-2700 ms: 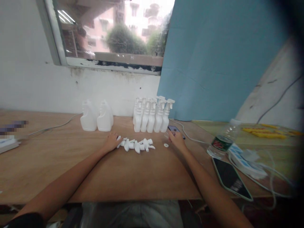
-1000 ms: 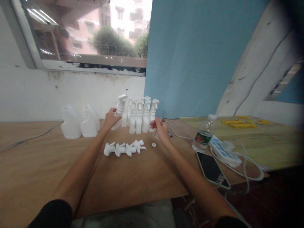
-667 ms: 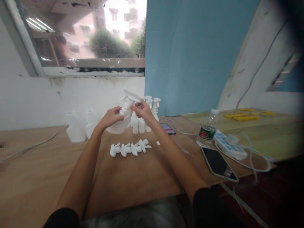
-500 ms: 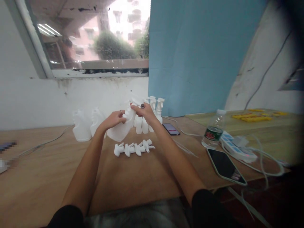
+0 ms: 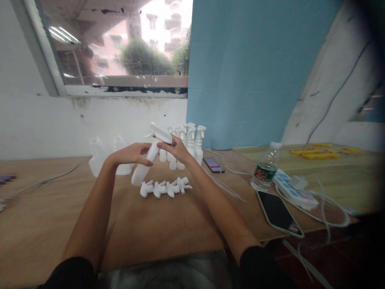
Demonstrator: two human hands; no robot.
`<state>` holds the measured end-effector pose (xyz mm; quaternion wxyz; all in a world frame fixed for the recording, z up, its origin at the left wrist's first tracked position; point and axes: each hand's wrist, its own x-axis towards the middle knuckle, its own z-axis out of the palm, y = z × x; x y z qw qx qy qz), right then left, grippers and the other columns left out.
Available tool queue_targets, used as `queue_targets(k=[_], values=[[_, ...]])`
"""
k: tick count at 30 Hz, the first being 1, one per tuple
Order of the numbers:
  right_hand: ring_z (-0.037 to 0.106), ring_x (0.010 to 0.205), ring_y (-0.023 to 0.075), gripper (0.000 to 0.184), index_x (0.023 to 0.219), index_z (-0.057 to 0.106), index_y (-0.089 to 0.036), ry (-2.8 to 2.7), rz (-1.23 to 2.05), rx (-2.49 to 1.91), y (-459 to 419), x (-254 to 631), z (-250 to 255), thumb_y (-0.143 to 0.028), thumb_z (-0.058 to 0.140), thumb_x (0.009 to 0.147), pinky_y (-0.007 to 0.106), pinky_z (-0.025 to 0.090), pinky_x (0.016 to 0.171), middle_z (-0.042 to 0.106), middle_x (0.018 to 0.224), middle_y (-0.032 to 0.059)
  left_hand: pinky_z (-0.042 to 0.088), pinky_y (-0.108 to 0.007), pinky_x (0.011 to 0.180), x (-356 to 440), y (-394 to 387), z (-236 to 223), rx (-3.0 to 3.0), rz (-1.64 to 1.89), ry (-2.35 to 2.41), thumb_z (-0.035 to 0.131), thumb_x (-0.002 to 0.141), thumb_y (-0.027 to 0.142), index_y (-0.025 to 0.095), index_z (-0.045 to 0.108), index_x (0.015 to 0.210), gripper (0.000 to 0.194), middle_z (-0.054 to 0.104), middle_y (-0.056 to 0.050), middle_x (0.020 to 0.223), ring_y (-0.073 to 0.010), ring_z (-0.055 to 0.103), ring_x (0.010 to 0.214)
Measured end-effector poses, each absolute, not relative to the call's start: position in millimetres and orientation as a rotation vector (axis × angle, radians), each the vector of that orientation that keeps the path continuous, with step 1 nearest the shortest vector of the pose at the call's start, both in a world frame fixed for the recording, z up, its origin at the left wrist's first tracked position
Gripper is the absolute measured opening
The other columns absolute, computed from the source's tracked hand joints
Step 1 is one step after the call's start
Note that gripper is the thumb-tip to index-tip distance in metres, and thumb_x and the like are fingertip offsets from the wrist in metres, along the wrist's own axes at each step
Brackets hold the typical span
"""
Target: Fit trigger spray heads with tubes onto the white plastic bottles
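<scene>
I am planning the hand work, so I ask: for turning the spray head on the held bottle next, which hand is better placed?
Probably the right hand: its fingers are at the spray head, while the left hand grips the tilted bottle lower down.

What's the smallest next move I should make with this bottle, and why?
Probably turn the spray head gently with your right hand while your left hand steadies the bottle. Your right fingers are already at the head, and the left ones are around the tilted body; I can't tell whether the joint is tight.
</scene>
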<state>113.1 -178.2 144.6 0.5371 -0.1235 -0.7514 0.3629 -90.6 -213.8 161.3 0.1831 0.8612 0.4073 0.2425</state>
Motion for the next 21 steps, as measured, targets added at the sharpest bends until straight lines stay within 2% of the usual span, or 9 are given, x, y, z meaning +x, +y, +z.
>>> queue_targets(k=[4, 8, 10, 13, 16, 21], values=[[0.053, 0.070, 0.0122, 0.054, 0.105, 0.057, -0.025, -1.676, 0.933, -0.280, -176.6, 101.9, 141.8, -0.040, 0.080, 0.058, 0.023, 0.047, 0.062, 0.060, 0.089, -0.0010, 0.049, -0.036, 0.085, -100.6, -215.3, 162.5, 2.394, 0.782, 1.227, 0.070, 0.064, 0.035, 0.021, 0.050, 0.126, 0.066, 0.068, -0.006, 0.106, -0.0249, 0.065, 0.096], [0.053, 0.067, 0.0120, 0.045, 0.087, 0.057, -0.020, -1.538, 0.968, -0.401, -170.6, 89.6, 136.1, -0.040, 0.081, 0.055, 0.023, 0.045, 0.059, 0.059, 0.076, -0.0021, 0.050, -0.037, 0.084, -94.0, -210.5, 158.5, 2.371, 0.790, 1.257, 0.074, 0.061, 0.035, 0.020, 0.043, 0.132, 0.079, 0.068, -0.007, 0.102, -0.0262, 0.065, 0.095], [0.055, 0.069, 0.0129, 0.041, 0.082, 0.059, -0.018, -1.521, 1.009, -0.390, -169.2, 91.4, 136.1, -0.041, 0.080, 0.056, 0.024, 0.045, 0.060, 0.059, 0.074, -0.0010, 0.049, -0.036, 0.088, -91.7, -213.2, 159.9, 2.334, 0.757, 1.115, 0.073, 0.063, 0.035, 0.021, 0.042, 0.133, 0.078, 0.066, -0.008, 0.108, -0.0256, 0.063, 0.100], [0.057, 0.074, 0.0145, 0.040, 0.084, 0.062, -0.018, -1.546, 1.116, -0.288, -170.7, 100.0, 139.6, -0.043, 0.079, 0.058, 0.024, 0.045, 0.061, 0.062, 0.079, 0.0011, 0.047, -0.037, 0.093, -96.3, -223.8, 167.0, 2.284, 0.717, 0.958, 0.067, 0.069, 0.038, 0.022, 0.046, 0.132, 0.068, 0.065, -0.009, 0.113, -0.0262, 0.059, 0.109], [0.058, 0.079, 0.0163, 0.040, 0.088, 0.063, -0.021, -1.552, 1.208, -0.164, -175.4, 103.5, 142.4, -0.043, 0.079, 0.059, 0.025, 0.047, 0.064, 0.064, 0.084, 0.0019, 0.048, -0.038, 0.091, -110.4, -235.4, 174.6, 2.239, 0.680, 1.000, 0.064, 0.071, 0.044, 0.023, 0.053, 0.127, 0.061, 0.067, -0.008, 0.108, -0.0289, 0.059, 0.109], [0.059, 0.084, 0.0195, 0.048, 0.091, 0.059, -0.024, -1.603, 1.289, -0.091, -188.6, 92.6, 141.2, -0.048, 0.081, 0.055, 0.030, 0.051, 0.068, 0.063, 0.088, 0.0022, 0.050, -0.040, 0.084, -138.4, -250.0, 180.9, 2.178, 0.628, 1.119, 0.065, 0.066, 0.052, 0.022, 0.061, 0.120, 0.061, 0.069, -0.009, 0.094, -0.0338, 0.059, 0.106]])
